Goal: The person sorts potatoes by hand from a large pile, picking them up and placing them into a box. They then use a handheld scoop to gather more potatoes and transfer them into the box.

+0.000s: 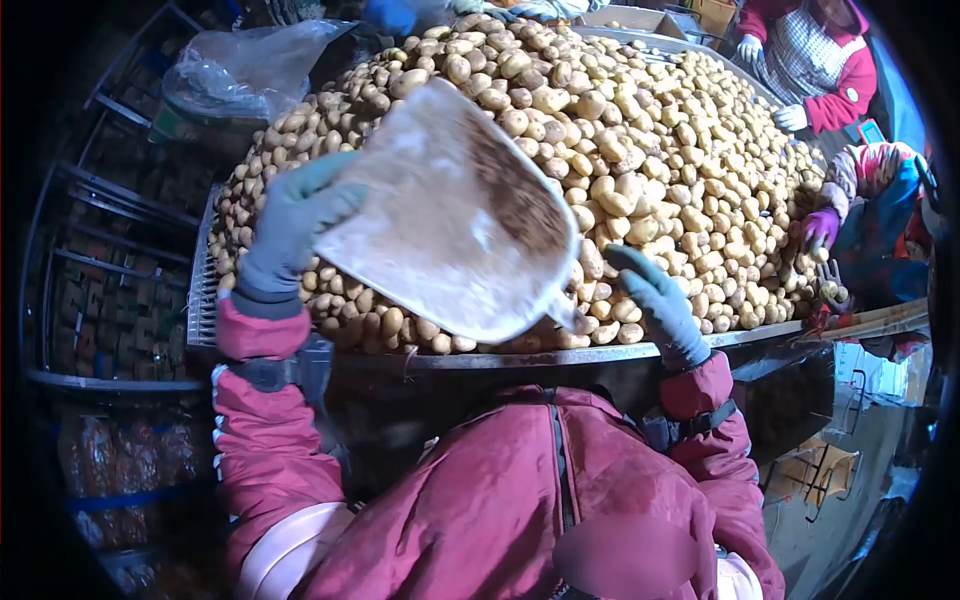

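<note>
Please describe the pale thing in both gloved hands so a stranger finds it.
Find the big potato heap on the table. In front of it, the left hand and right hand hold a pale scoop. Only it is broad, flat and streaked with brown dirt.

A potato sorting or packing shed. A huge heap of potatoes (640, 150) covers a metal table (600, 355). Gloved co-workers (820, 70) in work jackets stand at its far and right edges, and metal racks (100, 260) stand by its left edge.
</note>
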Motion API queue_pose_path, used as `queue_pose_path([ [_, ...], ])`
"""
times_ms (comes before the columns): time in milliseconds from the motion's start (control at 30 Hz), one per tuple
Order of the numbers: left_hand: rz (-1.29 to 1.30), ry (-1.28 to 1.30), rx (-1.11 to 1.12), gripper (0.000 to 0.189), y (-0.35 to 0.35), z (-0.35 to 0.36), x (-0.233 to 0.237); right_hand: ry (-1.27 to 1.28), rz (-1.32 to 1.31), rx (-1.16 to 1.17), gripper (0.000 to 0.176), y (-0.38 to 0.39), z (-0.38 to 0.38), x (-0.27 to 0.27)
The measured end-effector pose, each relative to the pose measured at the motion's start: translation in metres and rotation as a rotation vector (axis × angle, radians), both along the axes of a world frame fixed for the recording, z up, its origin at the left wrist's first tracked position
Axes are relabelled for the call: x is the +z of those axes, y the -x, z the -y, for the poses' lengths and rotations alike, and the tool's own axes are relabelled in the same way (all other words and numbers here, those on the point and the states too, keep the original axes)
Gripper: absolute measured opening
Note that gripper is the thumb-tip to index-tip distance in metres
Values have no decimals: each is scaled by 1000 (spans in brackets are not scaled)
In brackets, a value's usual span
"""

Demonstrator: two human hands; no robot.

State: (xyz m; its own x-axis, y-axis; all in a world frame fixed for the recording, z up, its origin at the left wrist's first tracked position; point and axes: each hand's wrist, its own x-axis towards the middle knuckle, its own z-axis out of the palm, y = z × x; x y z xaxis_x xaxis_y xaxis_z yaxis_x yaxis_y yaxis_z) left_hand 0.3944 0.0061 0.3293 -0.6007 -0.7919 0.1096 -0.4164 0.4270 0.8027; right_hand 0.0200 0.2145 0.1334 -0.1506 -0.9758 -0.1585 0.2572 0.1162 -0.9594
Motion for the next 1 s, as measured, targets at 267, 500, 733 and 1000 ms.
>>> queue_pose_path([
  [267, -33, -157, 9, 31, 93, -24, -89, -399, 369, 267, 51, 22, -30, 2],
  [500, 675, 392, 241, 51, 98, -43, -261, -498, 239, 139, 42, 141, -92, -45],
  [733, 676, 122, 369, 49, 110, -32, -248, -398, 553, 173, 62, 181, -99, -58],
  [1000, 484, -59, 546, 44, 111, -26, -257, -567, 92, 309, 50, 199, -76, -38],
])
